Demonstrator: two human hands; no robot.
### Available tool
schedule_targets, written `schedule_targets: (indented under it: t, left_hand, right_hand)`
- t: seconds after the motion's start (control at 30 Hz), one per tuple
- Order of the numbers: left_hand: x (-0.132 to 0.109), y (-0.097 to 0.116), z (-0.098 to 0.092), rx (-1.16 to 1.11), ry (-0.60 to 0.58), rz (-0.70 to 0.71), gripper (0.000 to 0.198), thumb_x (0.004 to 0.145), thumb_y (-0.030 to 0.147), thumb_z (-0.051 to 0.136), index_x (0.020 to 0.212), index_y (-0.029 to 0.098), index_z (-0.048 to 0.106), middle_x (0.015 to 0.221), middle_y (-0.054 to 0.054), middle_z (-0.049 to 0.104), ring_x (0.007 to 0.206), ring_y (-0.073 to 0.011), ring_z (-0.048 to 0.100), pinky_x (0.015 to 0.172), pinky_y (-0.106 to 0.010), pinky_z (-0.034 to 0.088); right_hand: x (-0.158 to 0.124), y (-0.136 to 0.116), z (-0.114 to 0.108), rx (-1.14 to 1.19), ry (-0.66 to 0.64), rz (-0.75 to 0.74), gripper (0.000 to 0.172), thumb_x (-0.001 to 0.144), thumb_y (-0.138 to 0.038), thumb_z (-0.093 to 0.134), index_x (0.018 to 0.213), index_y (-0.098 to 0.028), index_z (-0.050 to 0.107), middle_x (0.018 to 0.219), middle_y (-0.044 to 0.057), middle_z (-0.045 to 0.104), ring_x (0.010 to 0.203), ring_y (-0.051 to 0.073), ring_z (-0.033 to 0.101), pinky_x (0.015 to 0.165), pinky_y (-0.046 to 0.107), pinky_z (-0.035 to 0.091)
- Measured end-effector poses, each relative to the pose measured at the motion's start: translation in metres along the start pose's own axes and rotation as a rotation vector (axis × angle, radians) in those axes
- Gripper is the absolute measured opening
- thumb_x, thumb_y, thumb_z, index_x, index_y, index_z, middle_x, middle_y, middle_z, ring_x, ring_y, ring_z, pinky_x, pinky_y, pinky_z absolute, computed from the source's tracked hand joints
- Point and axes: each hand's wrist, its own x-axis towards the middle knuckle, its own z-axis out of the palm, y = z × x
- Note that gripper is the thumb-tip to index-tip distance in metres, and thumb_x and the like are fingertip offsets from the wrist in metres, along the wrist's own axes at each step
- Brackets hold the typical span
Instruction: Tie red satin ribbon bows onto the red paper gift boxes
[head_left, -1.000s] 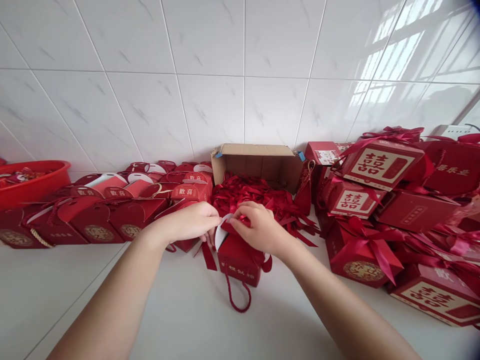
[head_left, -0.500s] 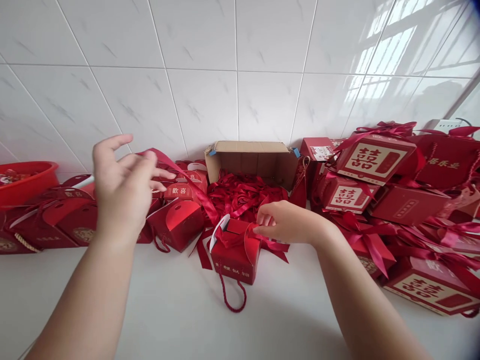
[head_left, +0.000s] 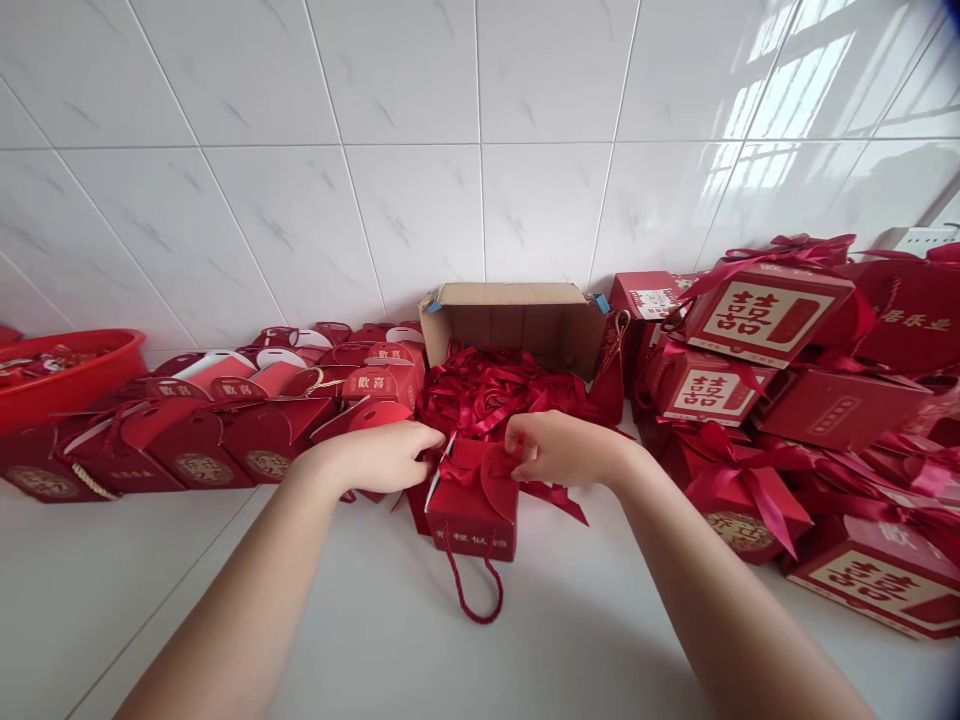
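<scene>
A small red gift box (head_left: 472, 510) stands on the white surface in front of me, its curved flaps partly raised and a twisted cord handle (head_left: 480, 615) hanging down its front. Red ribbon (head_left: 469, 470) runs across the box's top between the flaps. At the box's left flap is my left hand (head_left: 394, 455), fingers closed; what lies between them is hidden. My right hand (head_left: 559, 450) pinches the ribbon by the right flap, with a loose ribbon tail lying below it.
Behind the box, an open cardboard carton (head_left: 517, 295) holds a heap of red ribbons (head_left: 495, 390). Rows of red boxes (head_left: 202, 440) stand at left beside a red basin (head_left: 82, 375). Ribbon-tied boxes (head_left: 772, 310) are stacked at right. A tiled wall (head_left: 420, 210) rises behind.
My left hand has come down and right, from raised beside a lifted ribbon to the box's left flap. My right hand stays at the right flap. The view has shifted slightly left.
</scene>
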Motion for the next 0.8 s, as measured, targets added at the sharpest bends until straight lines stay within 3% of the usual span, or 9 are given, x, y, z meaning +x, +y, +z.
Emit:
schedule_targets:
  t: [0.13,0.2,0.37,0.5,0.6,0.67,0.73,0.8]
  left_hand:
    - [-0.003,-0.01,-0.007,-0.049,-0.098,-0.067,0.016,0.07,0.038,0.054,0.07,0.022,0.058,0.066,-0.002,0.06,0.051,-0.0152,0.051,0.041,-0.023,0.036]
    - [-0.005,-0.019,-0.012,-0.056,-0.087,-0.058,0.02,0.071,0.041,0.055,0.068,0.022,0.06,0.068,-0.002,0.059,0.053,-0.0145,0.049,0.043,-0.022,0.035]
    - [-0.008,-0.03,-0.021,-0.026,-0.086,-0.078,0.03,0.074,0.05,0.055,0.068,0.025,0.07,0.064,-0.002,0.055,0.051,-0.0138,0.045,0.044,-0.024,0.03]
    - [-0.012,-0.03,-0.025,0.025,-0.061,-0.104,0.03,0.072,0.051,0.057,0.064,0.025,0.069,0.063,-0.002,0.06,0.054,-0.0165,0.051,0.047,-0.025,0.034]
    - [-0.018,-0.033,-0.031,0.066,0.055,-0.098,0.031,0.072,0.054,0.057,0.071,0.026,0.071,0.074,-0.003,0.066,0.063,-0.0193,0.059,0.053,-0.025,0.04]
    - [-0.022,-0.033,-0.033,0.082,0.121,-0.061,0.032,0.07,0.054,0.062,0.088,0.031,0.072,0.089,-0.002,0.068,0.07,-0.0203,0.061,0.057,-0.025,0.043]
    - [-0.023,-0.028,-0.03,0.07,0.143,-0.015,0.042,0.067,0.056,0.065,0.103,0.034,0.068,0.102,-0.001,0.067,0.075,-0.0204,0.063,0.058,-0.024,0.045]
    - [-0.019,-0.018,-0.023,0.043,0.134,0.012,0.043,0.07,0.056,0.062,0.107,0.034,0.065,0.106,-0.002,0.066,0.073,-0.0197,0.063,0.054,-0.024,0.043]
  right_hand:
    - [-0.003,0.013,-0.015,-0.029,-0.057,0.021,0.002,0.074,-0.019,0.062,0.074,-0.019,0.064,0.076,0.003,0.067,0.057,0.014,0.056,0.051,0.026,0.038]
    - [-0.007,0.021,-0.024,-0.061,-0.056,0.05,0.008,0.074,-0.017,0.062,0.067,-0.018,0.067,0.071,0.004,0.066,0.061,0.016,0.058,0.055,0.027,0.039]
    - [-0.014,0.029,-0.036,-0.079,-0.057,0.182,0.005,0.07,-0.021,0.067,0.068,-0.019,0.071,0.072,0.003,0.067,0.066,0.019,0.061,0.059,0.029,0.042]
    - [-0.015,0.026,-0.036,-0.076,-0.083,0.174,0.004,0.07,-0.018,0.066,0.068,-0.019,0.069,0.073,0.004,0.069,0.067,0.019,0.062,0.06,0.028,0.042]
    - [-0.018,0.026,-0.036,-0.02,-0.091,0.104,0.019,0.068,-0.017,0.068,0.087,-0.022,0.068,0.081,0.002,0.069,0.07,0.018,0.063,0.059,0.025,0.042]
    - [-0.019,0.025,-0.035,-0.011,-0.121,0.087,0.033,0.067,-0.026,0.072,0.1,-0.025,0.065,0.086,0.002,0.068,0.07,0.018,0.063,0.057,0.025,0.041]
    - [-0.019,0.022,-0.032,-0.036,-0.152,0.085,0.043,0.064,-0.037,0.076,0.104,-0.026,0.063,0.094,0.003,0.067,0.075,0.019,0.063,0.056,0.025,0.041]
    - [-0.016,0.016,-0.025,-0.062,-0.161,0.072,0.045,0.062,-0.042,0.077,0.101,-0.025,0.062,0.101,0.004,0.066,0.08,0.021,0.063,0.056,0.025,0.041]
